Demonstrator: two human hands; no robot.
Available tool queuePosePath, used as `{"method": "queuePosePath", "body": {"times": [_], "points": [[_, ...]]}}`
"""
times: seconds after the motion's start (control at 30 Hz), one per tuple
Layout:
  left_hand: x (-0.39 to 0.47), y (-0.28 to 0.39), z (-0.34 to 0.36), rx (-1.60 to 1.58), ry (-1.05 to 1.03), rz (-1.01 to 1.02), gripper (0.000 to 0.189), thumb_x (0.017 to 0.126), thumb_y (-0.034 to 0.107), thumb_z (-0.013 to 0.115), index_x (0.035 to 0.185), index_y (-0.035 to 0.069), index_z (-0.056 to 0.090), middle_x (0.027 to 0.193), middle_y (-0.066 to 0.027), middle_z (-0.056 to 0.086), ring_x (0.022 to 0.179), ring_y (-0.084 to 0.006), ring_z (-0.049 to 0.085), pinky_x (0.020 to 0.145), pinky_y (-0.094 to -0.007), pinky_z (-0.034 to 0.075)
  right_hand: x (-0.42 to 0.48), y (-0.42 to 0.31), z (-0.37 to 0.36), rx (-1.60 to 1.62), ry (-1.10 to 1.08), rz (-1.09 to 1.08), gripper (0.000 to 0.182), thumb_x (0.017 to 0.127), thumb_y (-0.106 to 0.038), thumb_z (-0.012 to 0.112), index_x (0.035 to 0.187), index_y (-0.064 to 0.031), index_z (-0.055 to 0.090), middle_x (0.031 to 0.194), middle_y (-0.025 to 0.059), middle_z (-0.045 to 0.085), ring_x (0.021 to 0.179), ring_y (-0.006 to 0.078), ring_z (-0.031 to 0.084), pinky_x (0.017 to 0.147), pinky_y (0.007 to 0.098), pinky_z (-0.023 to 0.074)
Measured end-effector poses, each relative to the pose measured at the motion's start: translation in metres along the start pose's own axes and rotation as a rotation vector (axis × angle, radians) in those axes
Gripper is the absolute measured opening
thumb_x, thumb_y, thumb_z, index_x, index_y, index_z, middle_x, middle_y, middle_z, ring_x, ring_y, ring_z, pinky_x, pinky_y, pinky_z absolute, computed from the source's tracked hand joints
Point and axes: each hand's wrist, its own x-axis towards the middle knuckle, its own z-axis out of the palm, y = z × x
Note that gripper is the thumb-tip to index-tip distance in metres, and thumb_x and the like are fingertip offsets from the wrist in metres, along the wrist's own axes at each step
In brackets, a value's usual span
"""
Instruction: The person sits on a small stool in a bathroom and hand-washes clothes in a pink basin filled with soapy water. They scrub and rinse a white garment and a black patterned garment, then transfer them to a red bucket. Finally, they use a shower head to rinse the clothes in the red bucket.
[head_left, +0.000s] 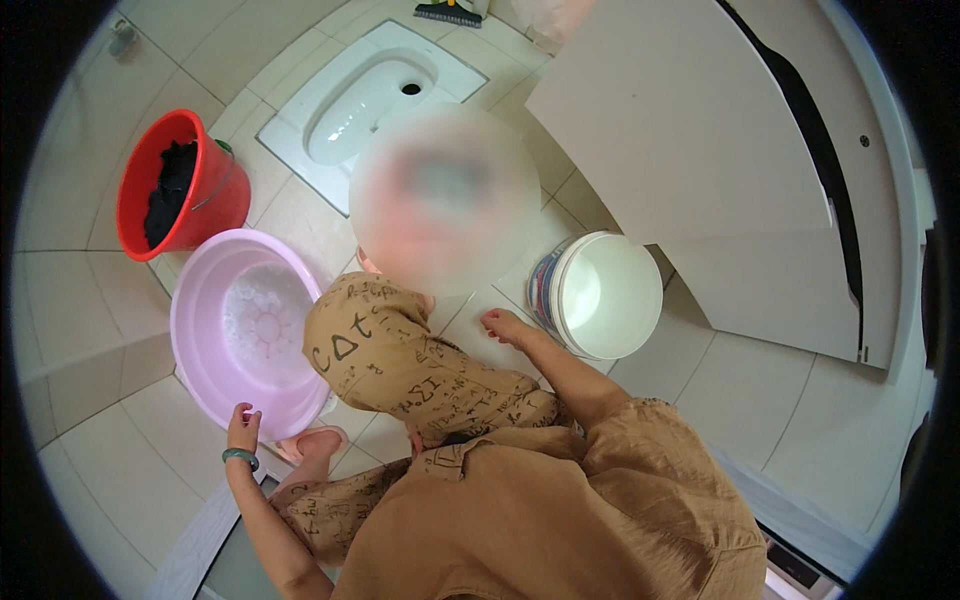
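My left hand (244, 429), with a green bangle (240, 457) at the wrist, is over the near rim of a lilac plastic basin (196, 360). Its fingers are bent and a little apart, and nothing shows in them; whether it touches the rim is unclear. Foamy water (251, 307) covers part of the basin's bottom. My right hand (506, 328) hangs above the floor tiles with its fingers curled in, no object visible in it. Just right of it stands a white plastic bucket (622, 300) with a printed outer wall, its inside pale and bare.
A red bucket (225, 191) holding dark cloth (171, 191) stands behind the basin. A squat toilet (322, 169) is set into the tiled floor, and a brush head (448, 13) lies beyond it. White cabinet panels (697, 142) jut in at right. A round blur hides the middle.
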Motion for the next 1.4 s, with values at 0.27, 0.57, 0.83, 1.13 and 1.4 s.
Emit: {"method": "queuePosePath", "body": {"times": [0.27,0.57,0.83,1.13,1.4], "points": [[-0.017,-0.015,0.001,-0.022,-0.006,-0.068,0.027,0.080,0.018,0.060,0.103,0.005,0.051,0.073,-0.0064,0.054,0.067,-0.0167,0.052,0.062,-0.0304,0.044,0.041,-0.028,-0.007,-0.100,0.277,-0.382,0.057,0.076,-0.026,0.062,0.123,-0.0045,0.038,0.088,0.0103,0.056,0.073,0.0230,0.055,0.061,0.0326,0.0446],[-0.045,-0.021,0.007,-0.015,0.023,-0.092,0.027,0.081,0.015,0.058,0.105,0.005,0.049,0.075,-0.0074,0.055,0.069,-0.0168,0.054,0.064,-0.0297,0.045,0.046,-0.182,-0.022,-0.844,0.813,-0.756,0.072,0.065,-0.025,0.071,0.128,-0.0112,0.038,0.125,0.0201,0.040,0.113,0.0363,0.039,0.093,0.0469,0.0336],[-0.053,-0.012,0.008,-0.029,-0.106,-0.196,0.025,0.082,0.013,0.057,0.105,0.005,0.050,0.075,-0.0049,0.056,0.070,-0.0145,0.053,0.065,-0.0283,0.045,0.104,-0.242,-0.019,-1.469,0.725,-0.473,0.071,0.069,-0.030,0.067,0.133,-0.0270,0.035,0.140,0.0121,0.025,0.128,0.0395,0.020,0.101,0.0578,0.0159],[-0.016,0.027,-0.012,0.007,-0.116,-0.071,0.027,0.083,0.010,0.055,0.108,0.005,0.049,0.079,-0.0047,0.056,0.074,-0.0156,0.054,0.067,-0.0292,0.046,0.114,-0.246,-0.029,-1.286,0.870,-0.669,0.071,0.058,-0.026,0.076,0.123,-0.0237,0.045,0.130,0.0123,0.035,0.118,0.0337,0.034,0.092,0.0479,0.0313],[-0.001,0.067,-0.002,-0.015,-0.186,-0.041,0.027,0.080,0.010,0.058,0.105,0.005,0.051,0.079,-0.0103,0.058,0.073,-0.0217,0.057,0.065,-0.0316,0.046,0.128,-0.271,-0.029,-1.405,0.759,-0.354,0.065,0.058,-0.033,0.076,0.117,-0.0227,0.051,0.126,0.0142,0.038,0.120,0.0324,0.033,0.095,0.0525,0.0279]]}}
